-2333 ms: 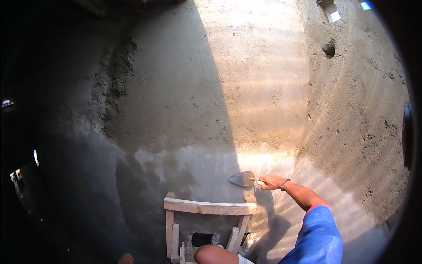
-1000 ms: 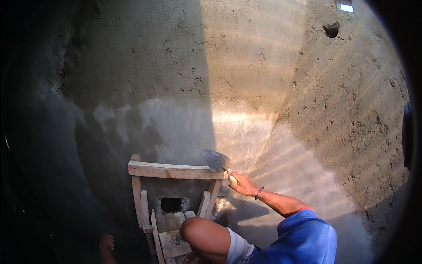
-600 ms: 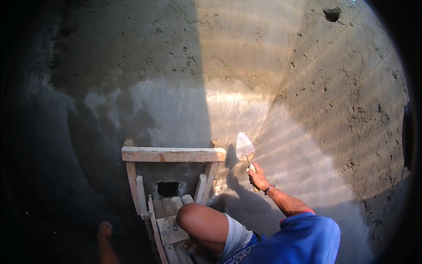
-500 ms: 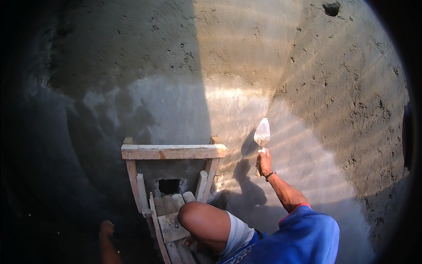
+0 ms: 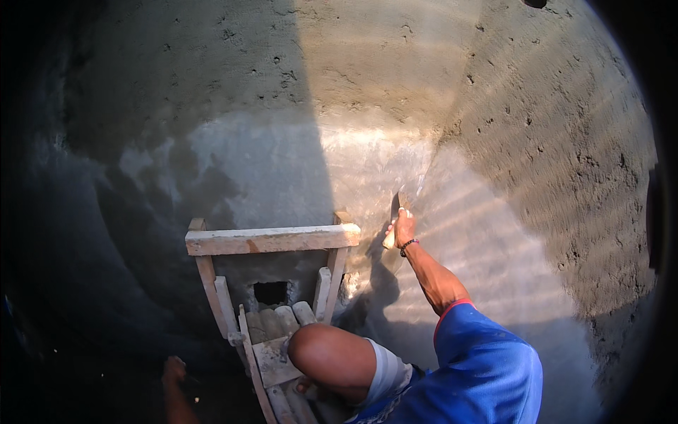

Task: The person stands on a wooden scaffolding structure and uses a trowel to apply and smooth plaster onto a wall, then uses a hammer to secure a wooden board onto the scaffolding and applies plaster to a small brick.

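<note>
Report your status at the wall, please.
Right hand gripping trowel near corner. Left hand low, dim, contents unclear. Wooden frame left of trowel, apart from it.

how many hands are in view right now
2: the right hand, gripping a trowel near the wall corner, and the left hand, in shadow at lower left, left of the wooden frame. The dark edges could hide more.
</note>
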The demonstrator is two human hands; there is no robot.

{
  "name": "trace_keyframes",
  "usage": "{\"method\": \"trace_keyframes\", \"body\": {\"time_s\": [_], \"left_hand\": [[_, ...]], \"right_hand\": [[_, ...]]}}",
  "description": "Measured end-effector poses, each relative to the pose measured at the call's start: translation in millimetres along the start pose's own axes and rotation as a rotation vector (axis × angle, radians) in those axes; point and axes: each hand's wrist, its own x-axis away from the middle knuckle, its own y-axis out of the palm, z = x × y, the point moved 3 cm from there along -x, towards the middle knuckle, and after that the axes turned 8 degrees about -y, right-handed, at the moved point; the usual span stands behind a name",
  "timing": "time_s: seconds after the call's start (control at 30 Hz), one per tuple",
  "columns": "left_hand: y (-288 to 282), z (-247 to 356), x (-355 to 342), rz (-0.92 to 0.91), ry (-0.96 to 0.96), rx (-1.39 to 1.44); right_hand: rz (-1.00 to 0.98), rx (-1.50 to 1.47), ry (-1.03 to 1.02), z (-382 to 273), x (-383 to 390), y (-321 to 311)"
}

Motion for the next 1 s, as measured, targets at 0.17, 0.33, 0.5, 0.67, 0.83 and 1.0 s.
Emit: {"method": "trace_keyframes", "body": {"time_s": [0.17,0.33,0.5,0.67,0.83,1.0], "left_hand": [[15.9,-2.3,-23.2,0.192,0.119,-0.056],[18.9,14.7,-24.8,0.3,0.319,-0.332],[-14.6,35.0,-3.4,0.017,-0.221,0.944],[-38.5,47.5,-15.2,0.085,-0.201,0.848],[-41.3,38.8,-27.6,0.191,-0.075,0.866],[-44.6,49.4,-13.3,0.186,0.132,0.103]], "right_hand": [[-0.11,0.137,-0.246,-37.4,42.0,-76.5],[-0.104,0.853,-0.743,-184.7,37.4,-89.3],[-0.271,1.265,-0.42,-168.8,-29.5,-82.7],[-0.74,1.777,-0.504,-93.9,-32.8,-78.4],[-0.274,1.297,-0.49,-191.2,3.6,-82.9],[-0.219,1.068,-0.629,-182.3,-14.6,-65.6]]}}
